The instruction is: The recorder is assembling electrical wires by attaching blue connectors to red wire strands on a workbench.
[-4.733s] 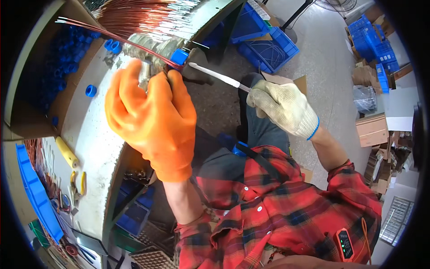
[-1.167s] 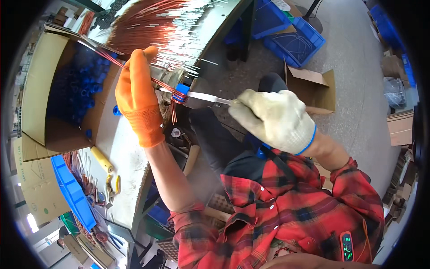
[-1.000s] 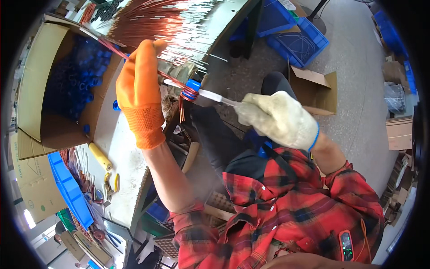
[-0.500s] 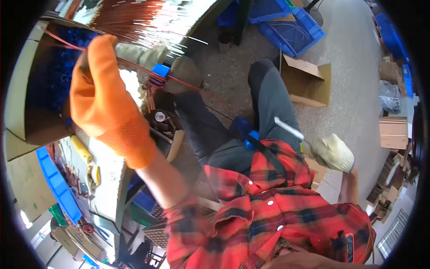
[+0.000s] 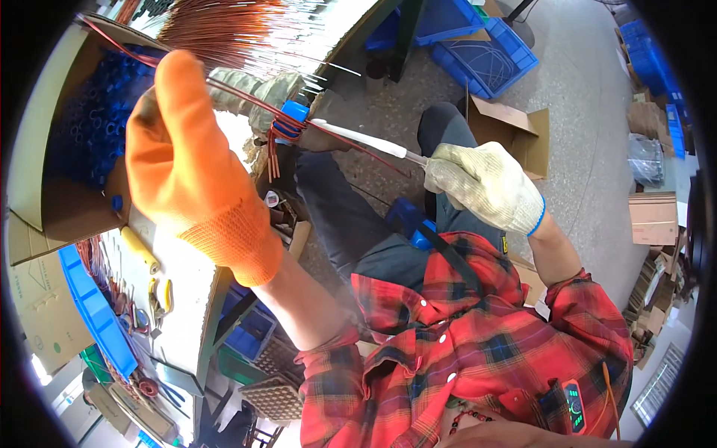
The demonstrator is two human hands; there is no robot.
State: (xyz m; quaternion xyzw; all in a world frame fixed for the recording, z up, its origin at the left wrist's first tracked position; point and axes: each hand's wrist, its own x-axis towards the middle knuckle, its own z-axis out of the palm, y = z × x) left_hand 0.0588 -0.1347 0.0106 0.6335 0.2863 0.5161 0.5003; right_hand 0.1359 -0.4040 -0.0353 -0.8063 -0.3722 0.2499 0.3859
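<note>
My left hand [image 5: 190, 160], in an orange knit-cuffed glove, is closed around reddish-brown wire [image 5: 239, 92]. The wire runs from the upper left, past the hand, to a small blue plastic piece [image 5: 295, 111] with several turns wound round it. Loose wire ends hang below this piece, and one strand stretches off to the right. In a cream-coloured glove, my right hand [image 5: 489, 185] grips a white rod-like tool [image 5: 358, 136] with a metal shank. The tool's tip is close to the wound piece; whether they touch, I cannot tell. Behind the piece sits a grey wrapped support [image 5: 270, 91].
At the left, a cardboard box [image 5: 28, 142] holds many blue plastic rings. Bundled wires [image 5: 216, 33] lie on the bench beyond. Yellow-handled pliers [image 5: 164, 296] and a yellow roll [image 5: 140, 249] lie nearby. Blue crates [image 5: 523, 56] and an open carton [image 5: 541, 142] stand on the floor.
My right hand has swung up and left from beside my leg, bringing the white tool close to the wound blue piece. My left hand has shifted slightly right, still holding the wire.
</note>
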